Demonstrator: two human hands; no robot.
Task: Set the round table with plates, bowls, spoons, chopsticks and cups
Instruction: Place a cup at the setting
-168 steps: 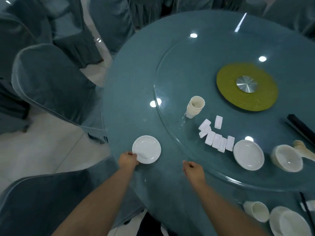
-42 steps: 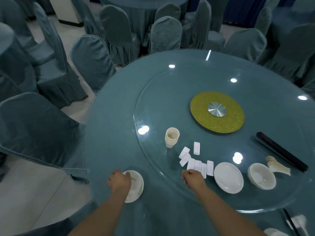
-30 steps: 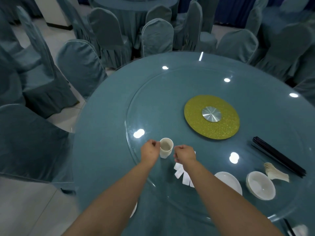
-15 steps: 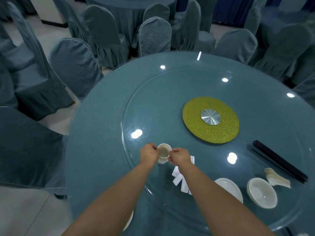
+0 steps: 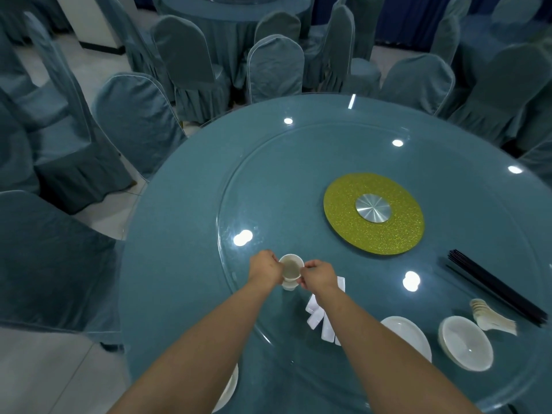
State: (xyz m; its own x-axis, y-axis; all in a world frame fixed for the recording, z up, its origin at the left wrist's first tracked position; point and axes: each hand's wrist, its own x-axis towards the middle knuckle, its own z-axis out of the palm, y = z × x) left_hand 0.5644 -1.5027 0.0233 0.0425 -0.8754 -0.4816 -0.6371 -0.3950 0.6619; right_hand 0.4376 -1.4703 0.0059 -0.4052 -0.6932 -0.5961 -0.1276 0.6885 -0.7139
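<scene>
Nearest to me, at the bottom edge of the view, a white plate (image 5: 228, 389) lies on the blue cloth of the round table (image 5: 179, 264), mostly hidden under my left forearm. Just beyond it, on the glass turntable (image 5: 268, 180), I see a loose cluster of small white rectangular rests (image 5: 317, 316), partly covered by my right forearm, and to their right a stack of white plates (image 5: 410, 334), then a stack of white bowls (image 5: 466, 343), each standing apart from the next. Behind the bowls sits a nested pile of white spoons (image 5: 490, 318), and just beyond those a bundle of black chopsticks (image 5: 493, 288) lies at a slant. Further out, both hands meet at a stack of white cups (image 5: 290, 271) standing on the glass near its left part. My left hand (image 5: 265, 268) grips the stack from the left with curled fingers, and my right hand (image 5: 318, 276) pinches it from the right at the rim, so the two hands are close together with the cups clamped between them. The top cup sits nested in the ones below; I cannot tell whether it is lifted free. Beyond the cups lies a round yellow-green disc (image 5: 373, 215) with a metal hub at the table's centre. Farthest off, covered chairs (image 5: 274, 67) ring the table.
</scene>
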